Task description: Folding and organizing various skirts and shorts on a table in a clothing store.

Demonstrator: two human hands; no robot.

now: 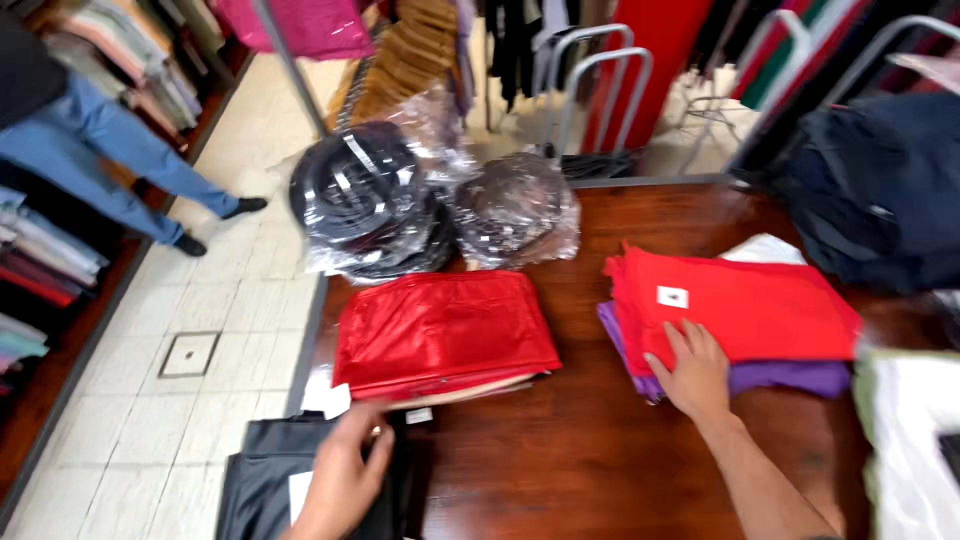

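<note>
My left hand [345,470] rests on a black bagged garment [262,480] at the table's near left corner, fingers bent over its top edge beside a small white tag. My right hand [693,372] lies flat, fingers spread, on the near edge of a stack of folded red cloth [745,305] that sits on purple cloth [790,378]. Between the hands lies a red garment in a shiny plastic bag [440,330] on the dark wooden table [600,450].
Two clear bags of black coiled items [365,200] [518,208] stand at the table's far edge. A dark blue garment heap [880,190] lies at the right, a white item [910,440] near right. A person in jeans [90,150] stands in the tiled aisle at left, by clothing shelves.
</note>
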